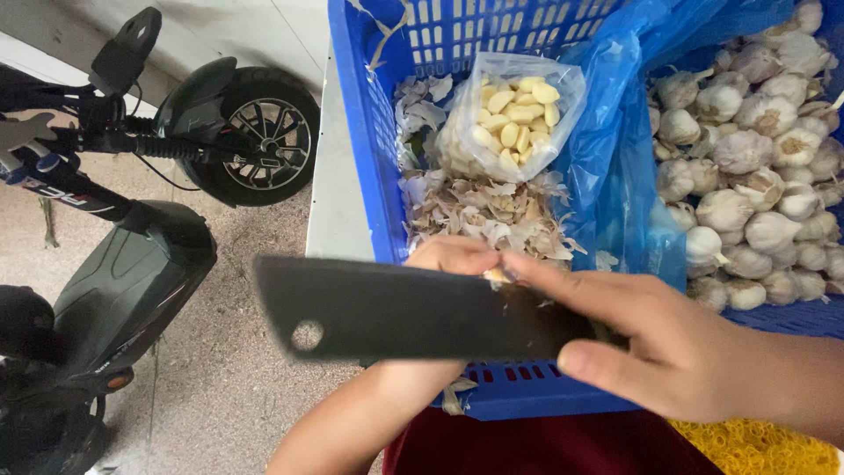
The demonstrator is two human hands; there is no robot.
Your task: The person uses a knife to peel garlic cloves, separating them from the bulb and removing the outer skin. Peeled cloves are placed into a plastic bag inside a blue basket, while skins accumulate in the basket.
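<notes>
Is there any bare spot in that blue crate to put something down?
Hardly. The blue crate is crowded: garlic skins cover the left half, with a clear bag of peeled cloves on top, and whole garlic bulbs fill the blue-lined right. Bare room shows only outside: the pale ledge and the ground beside the scooter.

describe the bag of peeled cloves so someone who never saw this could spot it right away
Start at the blue plastic crate in the upper middle. Inside its left section, above a heap of papery garlic skins, sits a small clear plastic bag. It alone holds smooth, pale yellow peeled cloves; the whole garlic bulbs to its right lie loose on a blue liner, still white-skinned.
</notes>
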